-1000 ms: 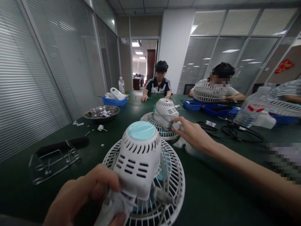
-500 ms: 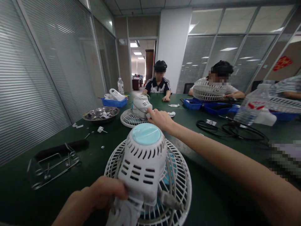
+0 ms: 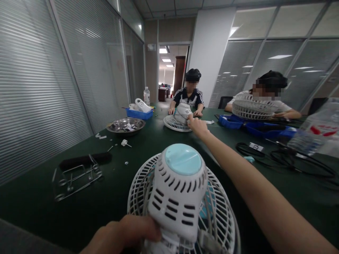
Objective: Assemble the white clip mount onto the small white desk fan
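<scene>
A white fan motor housing with a pale blue cap point(image 3: 178, 192) lies face-down on its grille right in front of me. My left hand point(image 3: 124, 234) is closed around the base of this near fan at the bottom edge. My right arm stretches far across the dark green table point(image 3: 137, 148). My right hand point(image 3: 197, 126) is closed on the rear of a second white fan point(image 3: 179, 118), which lies face-down close to a seated person at the far end.
A metal bowl point(image 3: 125, 126) of small parts and a blue tray point(image 3: 139, 113) sit at the left. Wire brackets point(image 3: 75, 176) lie near left. Black cables point(image 3: 286, 157), blue trays point(image 3: 254, 127) and a water bottle point(image 3: 315, 132) are at the right. Two other people sit opposite.
My right hand has pushed the second fan away across the table, from near the close fan to the far end. My left hand has stayed on the near fan.
</scene>
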Demonstrator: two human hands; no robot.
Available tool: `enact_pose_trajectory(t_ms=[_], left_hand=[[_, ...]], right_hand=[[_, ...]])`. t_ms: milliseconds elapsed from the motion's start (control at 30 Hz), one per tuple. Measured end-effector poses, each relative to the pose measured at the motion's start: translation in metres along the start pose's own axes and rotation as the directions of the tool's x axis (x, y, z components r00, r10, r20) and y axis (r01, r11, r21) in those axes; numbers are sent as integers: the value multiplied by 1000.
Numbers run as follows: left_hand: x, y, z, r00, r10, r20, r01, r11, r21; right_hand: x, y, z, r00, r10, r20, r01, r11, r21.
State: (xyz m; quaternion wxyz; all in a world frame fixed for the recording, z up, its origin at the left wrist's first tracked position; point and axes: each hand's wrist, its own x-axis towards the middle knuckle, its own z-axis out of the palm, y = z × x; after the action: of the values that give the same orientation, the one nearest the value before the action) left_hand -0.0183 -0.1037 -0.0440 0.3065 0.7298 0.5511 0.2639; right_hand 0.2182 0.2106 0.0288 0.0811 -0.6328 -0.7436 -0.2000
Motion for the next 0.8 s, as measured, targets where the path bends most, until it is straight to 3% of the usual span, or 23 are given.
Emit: enact_pose_trajectory(t_ms=[100, 200, 400, 500, 567, 700, 800], left_hand=[[8, -5, -9, 982, -18, 190, 22, 1000, -20], [20, -1, -18, 964, 39, 262, -23, 998, -65], [33, 49, -22, 965, 175, 194, -145, 977, -159], [36, 76, -26, 963, 229, 144, -206, 965, -163], [39, 87, -30, 949, 268, 166, -250, 960, -124], [47, 88, -30, 870, 407, 278, -375, 913, -163], [53, 80, -22, 836, 505, 214, -462, 859, -221]], right_hand=[[13, 14, 13, 1000, 24, 10, -25, 999, 40], [26, 29, 21, 998, -43, 42, 39, 995, 92], [42, 52, 27, 971, -226, 77, 215, 968, 129], [39, 55, 27, 961, -273, 48, 267, 958, 106], [36, 54, 26, 958, -286, 17, 284, 955, 85], [38, 46, 31, 964, -265, -31, 266, 962, 55], [47, 37, 40, 981, -190, -32, 192, 979, 63]])
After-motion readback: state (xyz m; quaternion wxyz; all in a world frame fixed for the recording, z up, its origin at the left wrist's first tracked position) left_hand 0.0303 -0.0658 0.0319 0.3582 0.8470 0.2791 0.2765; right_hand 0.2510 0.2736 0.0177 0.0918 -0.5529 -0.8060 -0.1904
